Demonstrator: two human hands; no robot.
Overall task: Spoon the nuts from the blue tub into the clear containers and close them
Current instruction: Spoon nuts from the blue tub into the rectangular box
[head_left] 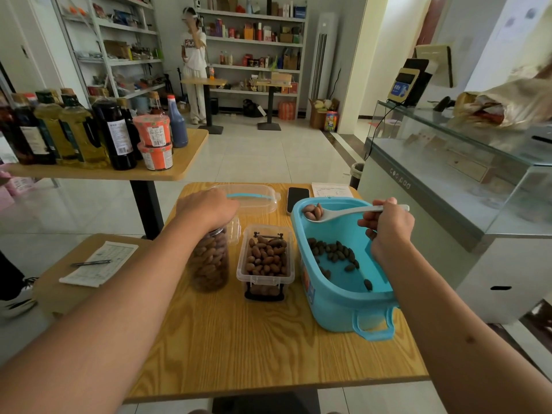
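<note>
Nuts [312,211] on spoon [343,212]; phone [297,198] behind blue tub [337,306].

The only legible text is "FILA" across the chest of a white shirt [194,47] worn by a person at eleven o'clock.

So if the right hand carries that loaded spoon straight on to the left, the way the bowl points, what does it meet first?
Probably the square clear box, open and nearly full. The spoon in the right hand sits above the blue tub, so it may pass over the tub's rim; depth is hard to judge.
</note>
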